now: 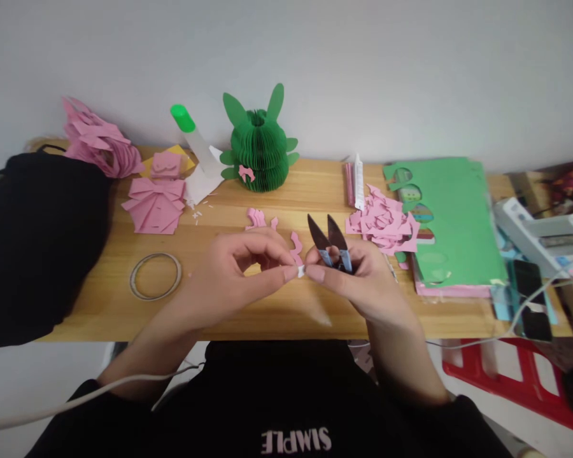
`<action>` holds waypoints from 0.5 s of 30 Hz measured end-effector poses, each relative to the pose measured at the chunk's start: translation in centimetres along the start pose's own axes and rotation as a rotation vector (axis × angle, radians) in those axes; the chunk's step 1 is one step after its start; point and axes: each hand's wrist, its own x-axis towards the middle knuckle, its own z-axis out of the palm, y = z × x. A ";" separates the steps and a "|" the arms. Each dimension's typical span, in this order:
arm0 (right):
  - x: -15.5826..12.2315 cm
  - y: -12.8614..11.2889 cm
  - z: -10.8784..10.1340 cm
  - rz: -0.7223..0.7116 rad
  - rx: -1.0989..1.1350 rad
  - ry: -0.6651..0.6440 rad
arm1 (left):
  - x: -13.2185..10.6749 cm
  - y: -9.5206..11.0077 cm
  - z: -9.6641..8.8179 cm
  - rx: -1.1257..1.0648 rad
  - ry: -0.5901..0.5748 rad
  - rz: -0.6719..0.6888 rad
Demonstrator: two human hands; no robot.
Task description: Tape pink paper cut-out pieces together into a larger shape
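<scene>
My left hand (248,267) pinches a small white piece (301,271) between thumb and finger, in front of my chest. My right hand (363,273) holds a pair of thread snips (333,245), dark blades apart and pointing up. Its thumb tip also meets the white piece. Just behind the fingertips shows a wavy pink paper cutout (296,247); whether it is held or lies on the table cannot be told. More pink cutouts (256,218) lie behind my left hand. Farther back stands a green honeycomb paper figure (259,149) with leaf-shaped parts and a pink cutout on it.
On the wooden table (248,321), a tape roll (155,277), folded pink paper (157,203) and a green-capped glue bottle (195,143) are at left, beside a black bag (42,248). Pink scraps (382,222), green sheets (458,222) and a phone (531,299) are at right.
</scene>
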 end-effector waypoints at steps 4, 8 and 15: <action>-0.8 1.1 0.1 -0.013 0.089 0.110 | 0.3 -0.3 0.2 -0.086 0.081 0.038; -1.8 2.1 1.0 -0.019 0.120 0.172 | 1.0 -0.4 0.5 -0.236 0.118 0.044; -2.1 1.9 2.5 0.057 0.130 0.091 | 1.8 -0.4 0.9 -0.341 0.244 0.006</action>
